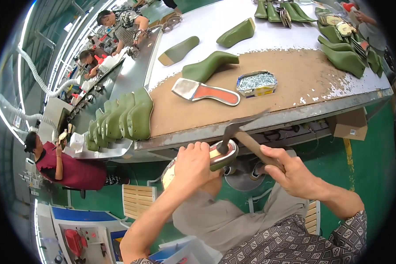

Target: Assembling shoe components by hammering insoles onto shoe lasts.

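Observation:
My left hand [192, 163] is closed round a green shoe last [220, 165], held sole up over my lap with an insole on its bottom. In my right hand [290, 171] is the wooden handle of a hammer [251, 143]. Its dark metal head touches or hovers just over the insole; I cannot tell which. Beyond them on the table lie a last with a red and silver insole [213, 93], a green last on its side [209, 66] and an open tin of small nails [256, 83].
Several green lasts [138, 114] stand in a row at the table's left corner. More lasts [345, 57] are heaped at the right, others [281, 12] at the back. The table's metal edge [268, 118] runs just beyond my hands. A seated co-worker [70, 163] is at the left.

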Demonstrator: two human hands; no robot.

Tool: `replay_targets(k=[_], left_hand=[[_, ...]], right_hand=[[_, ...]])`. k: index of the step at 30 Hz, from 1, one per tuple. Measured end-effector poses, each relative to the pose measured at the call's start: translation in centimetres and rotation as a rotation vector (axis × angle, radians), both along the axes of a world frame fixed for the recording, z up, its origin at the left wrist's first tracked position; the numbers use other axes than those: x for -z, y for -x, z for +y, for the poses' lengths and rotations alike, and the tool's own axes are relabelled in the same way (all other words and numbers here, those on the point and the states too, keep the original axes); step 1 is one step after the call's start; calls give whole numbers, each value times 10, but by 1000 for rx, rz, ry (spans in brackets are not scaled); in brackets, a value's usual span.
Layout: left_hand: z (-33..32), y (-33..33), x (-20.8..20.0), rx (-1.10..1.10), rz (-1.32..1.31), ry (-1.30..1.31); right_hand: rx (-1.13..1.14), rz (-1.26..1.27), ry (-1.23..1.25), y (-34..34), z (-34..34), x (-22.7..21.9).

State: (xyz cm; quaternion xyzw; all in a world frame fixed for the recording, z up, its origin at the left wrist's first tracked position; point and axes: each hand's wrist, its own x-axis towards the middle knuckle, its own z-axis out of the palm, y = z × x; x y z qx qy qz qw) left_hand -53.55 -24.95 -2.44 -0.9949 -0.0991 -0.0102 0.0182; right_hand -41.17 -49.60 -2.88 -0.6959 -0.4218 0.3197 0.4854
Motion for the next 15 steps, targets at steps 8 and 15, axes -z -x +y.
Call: replay_targets(k=[8, 15], left_hand=[[-2, -2, -2, -16, -49, -30], [-5, -8, -8, -88, 79, 61]], right_hand=[[9, -137, -139, 2, 11, 2], [13, -209, -99, 0, 9, 4]])
